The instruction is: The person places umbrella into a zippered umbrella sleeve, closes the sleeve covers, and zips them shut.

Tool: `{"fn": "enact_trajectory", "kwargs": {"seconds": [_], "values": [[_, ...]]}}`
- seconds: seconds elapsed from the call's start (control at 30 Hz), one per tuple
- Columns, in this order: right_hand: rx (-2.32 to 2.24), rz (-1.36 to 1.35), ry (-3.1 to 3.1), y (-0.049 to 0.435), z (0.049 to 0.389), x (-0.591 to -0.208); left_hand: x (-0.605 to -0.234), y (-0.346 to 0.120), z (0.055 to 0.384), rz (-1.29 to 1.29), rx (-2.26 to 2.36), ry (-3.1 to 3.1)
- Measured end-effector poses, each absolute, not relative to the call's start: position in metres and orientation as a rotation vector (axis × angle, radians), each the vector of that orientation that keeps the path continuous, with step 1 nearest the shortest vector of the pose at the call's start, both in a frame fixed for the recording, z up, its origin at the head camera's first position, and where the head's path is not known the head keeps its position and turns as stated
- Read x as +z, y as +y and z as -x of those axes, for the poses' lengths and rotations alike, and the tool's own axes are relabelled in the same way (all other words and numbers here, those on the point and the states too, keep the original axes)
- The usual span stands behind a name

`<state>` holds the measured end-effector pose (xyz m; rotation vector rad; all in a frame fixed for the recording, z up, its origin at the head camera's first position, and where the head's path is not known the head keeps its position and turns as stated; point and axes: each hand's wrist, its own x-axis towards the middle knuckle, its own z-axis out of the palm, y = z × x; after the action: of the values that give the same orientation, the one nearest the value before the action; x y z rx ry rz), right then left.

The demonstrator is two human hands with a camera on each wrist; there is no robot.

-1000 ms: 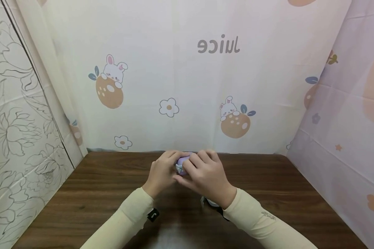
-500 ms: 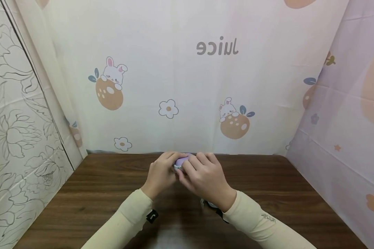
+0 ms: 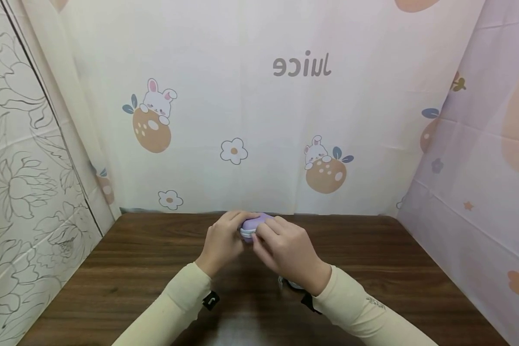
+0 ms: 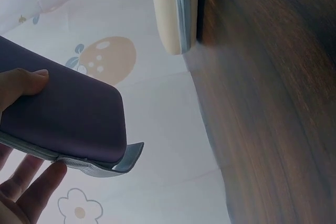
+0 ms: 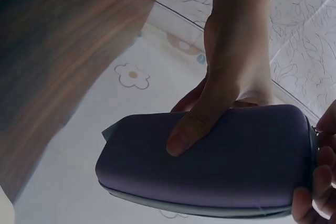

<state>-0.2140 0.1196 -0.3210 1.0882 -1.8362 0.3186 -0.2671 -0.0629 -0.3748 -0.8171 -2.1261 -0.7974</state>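
A purple zippered case with a pale zipper band is held up over the far part of the table. My left hand grips its left side. In the right wrist view, that hand's thumb lies flat on the case. My right hand has curled fingers and thumb at the zipper edge; in its wrist view the fingertips pinch one end of the case. Whether they hold a zipper pull I cannot tell. A grey strap loop sticks out from the other end.
The brown wooden table meets a white printed curtain at its back edge. More patterned cloth hangs at both sides. Black straps with small devices sit on both wrists, over cream sleeves.
My right hand has drawn slightly to the right along the zipper edge, baring more of the purple case and its pale band. My left hand stays nearly where it was.
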Motion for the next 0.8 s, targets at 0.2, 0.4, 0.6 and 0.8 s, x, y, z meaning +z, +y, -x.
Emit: {"fn": "enact_trajectory", "kwargs": {"seconds": [0.2, 0.4, 0.6, 0.8], "values": [[0.425, -1.14, -1.853, 0.125, 0.217, -0.322, -0.373, -0.066, 0.267, 0.806, -0.81, -2.134], [0.549, -1.161, -1.82, 0.131, 0.219, -0.326, -0.371, -0.068, 0.267, 0.816, -0.827, -2.116], [0.498, -1.054, -1.796, 0.134, 0.22, -0.329, -0.368, -0.069, 0.267, 0.827, -0.822, -2.105], [0.535, -1.053, -1.782, 0.137, 0.222, -0.33, -0.367, -0.072, 0.267, 0.835, -0.825, -2.118]]}}
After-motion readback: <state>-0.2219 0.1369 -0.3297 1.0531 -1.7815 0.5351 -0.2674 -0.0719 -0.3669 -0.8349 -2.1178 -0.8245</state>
